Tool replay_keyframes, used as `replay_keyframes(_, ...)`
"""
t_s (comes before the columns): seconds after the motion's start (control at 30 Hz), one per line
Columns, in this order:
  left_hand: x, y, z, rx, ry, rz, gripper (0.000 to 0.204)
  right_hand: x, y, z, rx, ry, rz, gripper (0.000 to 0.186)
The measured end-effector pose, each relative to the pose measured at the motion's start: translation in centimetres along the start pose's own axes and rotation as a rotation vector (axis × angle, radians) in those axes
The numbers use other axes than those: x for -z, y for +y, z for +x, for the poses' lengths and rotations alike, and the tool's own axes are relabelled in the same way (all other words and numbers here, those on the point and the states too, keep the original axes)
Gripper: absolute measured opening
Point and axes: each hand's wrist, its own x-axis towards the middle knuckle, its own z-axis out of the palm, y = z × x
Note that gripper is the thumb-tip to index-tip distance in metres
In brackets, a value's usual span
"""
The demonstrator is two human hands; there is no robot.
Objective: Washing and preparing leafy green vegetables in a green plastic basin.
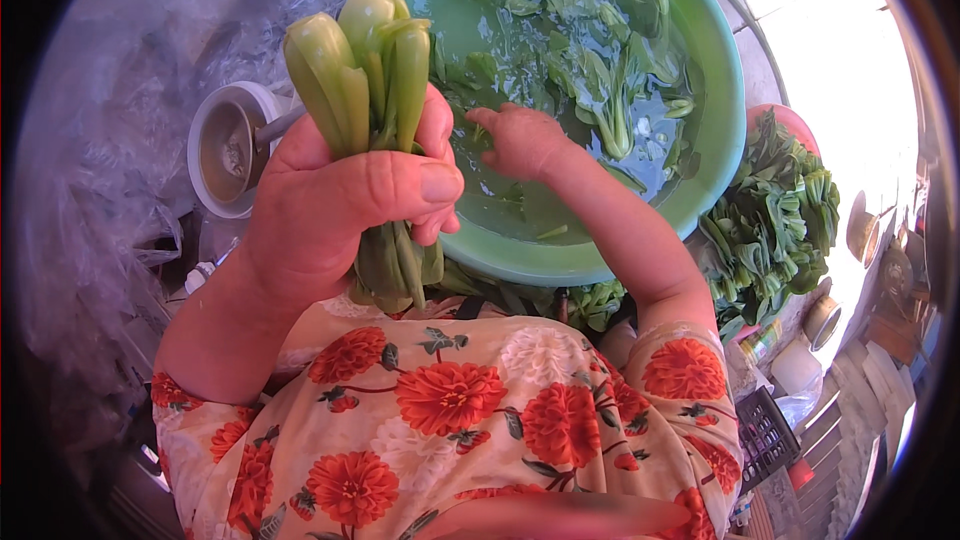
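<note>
The left hand [340, 195] has its grip closed firmly around a bunch of leafy greens [345, 85], raised in front of the chest near the left side of the green basin [722, 90], with the pale stem ends up and the leaves hanging below the fist. The right hand [525, 143] reaches over the basin, its index finger pointing out toward the left and the other fingers partly hidden, so I cannot tell whether that grip holds anything or is just at the surface of the water [500, 208]. Judging from how things lie, this one bunch is lifted clear of the water, while a good many loose greens [618, 135] lie spread in the basin and are yet to be taken out. Right of the basin, a heaped pile of greens [775, 230] sits by a pink rim [795, 130], and more stalks [597, 305] show below the basin's near edge; whether either lot has been through the water is not something the view settles, so the work looks partway along, with plenty remaining
</note>
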Motion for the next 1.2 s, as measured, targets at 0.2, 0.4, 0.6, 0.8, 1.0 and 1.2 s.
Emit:
replay_keyframes(0.2,-0.5,-0.6,-0.7,0.016,0.014,0.013,0.022,7.1,8.8,-1.0,-0.281,0.597,0.502,0.043)
replay_keyframes(0.4,-2.8,-0.6,-0.5,0.057,-0.018,0.008,0.023,9.0,20.3,0.8,-0.763,0.847,0.158,0.043)
replay_keyframes(0.6,-3.7,-1.4,0.4,0.046,-0.055,-0.015,0.024,4.4,17.4,2.9,-0.645,0.601,0.234,0.034)
replay_keyframes(0.8,-3.8,-2.5,0.6,0.048,-0.043,0.004,0.024,0.2,9.2,1.3,-0.384,0.482,0.315,0.031)
replay_keyframes(1.0,-3.0,-2.8,0.9,0.055,-0.073,0.039,0.025,-3.3,4.7,1.3,-0.229,0.259,0.449,0.039)
replay_keyframes(1.2,-1.0,-3.1,0.6,0.028,-0.032,0.058,0.024,2.1,12.7,-0.3,-0.589,0.988,0.340,0.050)
